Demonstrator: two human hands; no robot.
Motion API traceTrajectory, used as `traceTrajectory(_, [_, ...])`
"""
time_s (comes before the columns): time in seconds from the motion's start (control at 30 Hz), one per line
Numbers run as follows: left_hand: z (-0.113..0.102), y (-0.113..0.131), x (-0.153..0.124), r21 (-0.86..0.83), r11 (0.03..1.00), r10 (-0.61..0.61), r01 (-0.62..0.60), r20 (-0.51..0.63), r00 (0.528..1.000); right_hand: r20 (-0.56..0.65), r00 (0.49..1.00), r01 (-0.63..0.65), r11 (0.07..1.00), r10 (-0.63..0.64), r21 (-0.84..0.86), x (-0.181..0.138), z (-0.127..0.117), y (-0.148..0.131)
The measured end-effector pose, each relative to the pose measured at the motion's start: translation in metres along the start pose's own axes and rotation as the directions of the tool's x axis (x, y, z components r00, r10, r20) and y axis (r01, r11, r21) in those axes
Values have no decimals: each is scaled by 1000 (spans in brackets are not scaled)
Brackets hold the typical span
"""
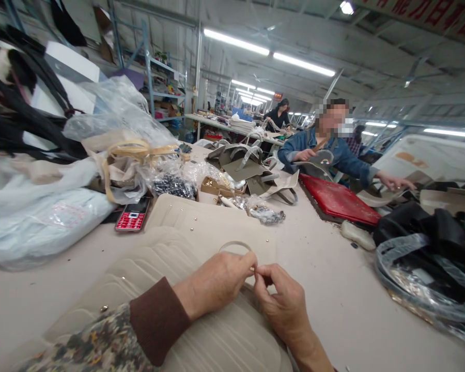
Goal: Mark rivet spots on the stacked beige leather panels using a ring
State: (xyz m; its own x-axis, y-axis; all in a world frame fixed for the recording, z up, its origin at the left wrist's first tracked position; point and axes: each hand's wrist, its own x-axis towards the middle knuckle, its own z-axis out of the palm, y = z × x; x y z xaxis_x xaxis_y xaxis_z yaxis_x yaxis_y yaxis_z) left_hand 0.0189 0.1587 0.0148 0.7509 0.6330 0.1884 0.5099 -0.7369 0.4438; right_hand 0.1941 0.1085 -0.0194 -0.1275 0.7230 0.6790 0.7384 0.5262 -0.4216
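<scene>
My left hand (219, 279) is closed on a thin beige strap (235, 243), which curves up in a loop behind the fingers. Touching it at the fingertips, my right hand (282, 299) is closed in a pinch; the small part between the two hands is hidden. Both hands are over a stack of beige bag panels (151, 268) lying in overlapping layers. Another beige panel (213, 222) with small gold studs lies flat just beyond them.
A red-keyed phone (132, 217) and plastic-wrapped bundles (42, 222) lie left. Small metal parts in bags (265, 211) and grey bag pieces (240, 165) are ahead. Rightward are a red board (339, 199), black bags (414, 232) and a co-worker in denim (290, 147) across the table.
</scene>
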Motion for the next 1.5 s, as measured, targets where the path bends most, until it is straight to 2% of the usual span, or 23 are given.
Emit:
traceTrajectory(0.07, [2, 0, 2, 26, 1000, -15, 16, -39, 999, 1, 998, -65, 998, 65, -7, 1, -1, -5])
traceTrajectory(0.13, [5, 1, 2, 50, 999, -16, 20, -74, 997, 20, 976, -217, 976, 216, 33, 4, -1, -11])
traceTrajectory(0.17, [6, 2, 3, 61, 998, -16, 21, -91, 996, 40, 948, -318, 945, 316, 82, 5, -1, -13])
traceTrajectory(0.27, [7, 5, 2, 59, 998, 14, -5, -152, 988, 122, 805, -589, 761, 580, 271, 10, 1, -12])
traceTrajectory(0.37, [6, 6, 2, 40, 999, 22, -14, -202, 979, 171, 660, -730, 570, 732, 377, 11, -2, 7])
traceTrajectory(0.43, [6, 2, 3, 99, 995, 0, 16, -164, 986, 242, 569, -799, 457, 786, 392, 10, -6, 24])
traceTrajectory(0.5, [5, -3, 4, 211, 976, -40, 55, -75, 996, 307, 523, -832, 401, 795, 383, 8, -11, 38])
traceTrajectory(0.63, [7, -11, 7, 342, 932, -146, 116, 64, 987, 364, 518, -850, 416, 774, 324, 5, -14, 50])
traceTrajectory(0.8, [8, -11, 9, 342, 934, -154, 107, 114, 982, 346, 525, -851, 467, 777, 241, 0, -9, 51])
traceTrajectory(1.0, [10, -12, 9, 321, 942, -134, 95, 101, 986, 316, 618, -753, 658, 720, -26, 1, -7, 52])
traceTrajectory(1.1, [13, -15, 9, 325, 942, -114, 81, 86, 990, 312, 658, -688, 716, 685, -119, 3, -5, 52])
traceTrajectory(1.2, [15, -18, 8, 346, 935, -108, 74, 80, 991, 297, 654, -701, 705, 696, -108, 3, -5, 52])
traceTrajectory(1.33, [16, -21, 7, 338, 939, -92, 65, 65, 994, 241, 574, -810, 586, 782, 27, -2, -12, 52])
traceTrajectory(1.4, [16, -23, 7, 327, 943, -85, 62, 58, 995, 261, 565, -822, 562, 783, 91, -6, -16, 51])
traceTrajectory(1.43, [16, -23, 7, 320, 945, -86, 64, 55, 995, 275, 587, -803, 590, 761, 83, -7, -18, 50])
traceTrajectory(1.5, [15, -23, 7, 299, 952, -88, 69, 52, 995, 277, 666, -722, 692, 693, 2, -8, -19, 47])
